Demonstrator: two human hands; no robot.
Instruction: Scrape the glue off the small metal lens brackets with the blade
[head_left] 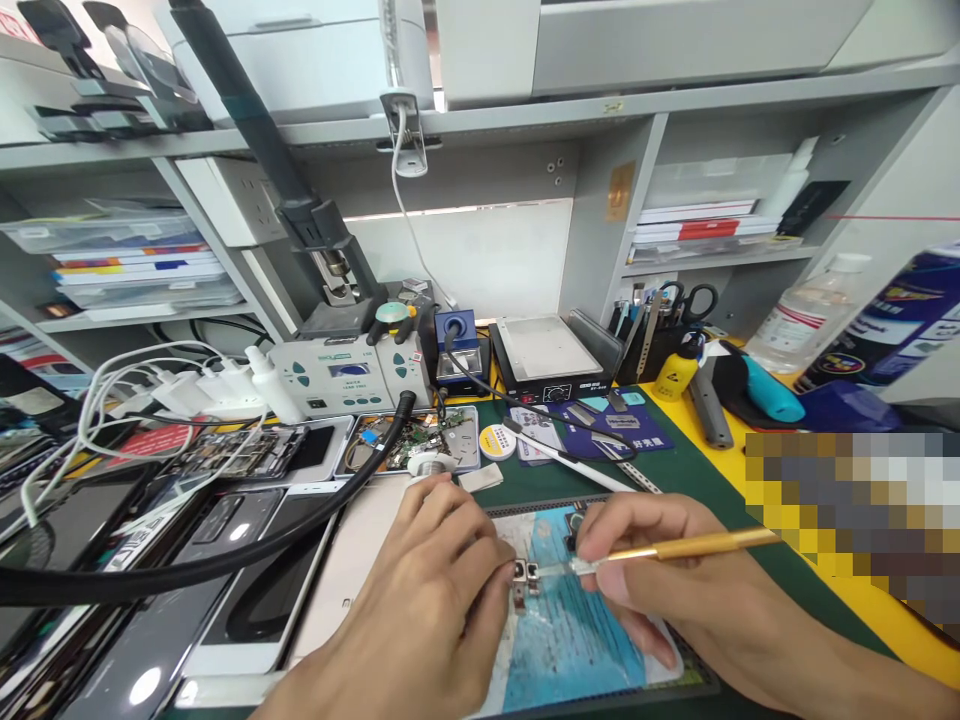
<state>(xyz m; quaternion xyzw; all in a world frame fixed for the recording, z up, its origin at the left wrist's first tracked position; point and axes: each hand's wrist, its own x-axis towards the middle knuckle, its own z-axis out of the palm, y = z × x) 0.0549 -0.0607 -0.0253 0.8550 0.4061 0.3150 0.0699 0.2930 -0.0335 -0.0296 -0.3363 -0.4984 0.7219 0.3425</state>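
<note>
My left hand (431, 585) is closed, its thumb and forefinger pinching the left edge of a small phone camera module (520, 571) with square metal frames. Between the fingers of my right hand (652, 570) is a craft knife (697, 545) with a gold handle and a silver collar. Its thin, pale blade points left and reaches the module's right side; whether it touches cannot be made out. Both hands rest over a worn blue-and-white work pad (577, 630). Another small dark part (574, 524) lies at the pad's top, partly hidden by my right fingers.
A thick black hose (300, 535) crosses over several phones (262, 580) on the left. Behind stand a hot-air station (349, 370), a tray of circuit boards (469, 440) and a heating plate (555, 355). A white pen-like tool (570, 460) lies beyond the pad. Bottles (814, 310) stand at right.
</note>
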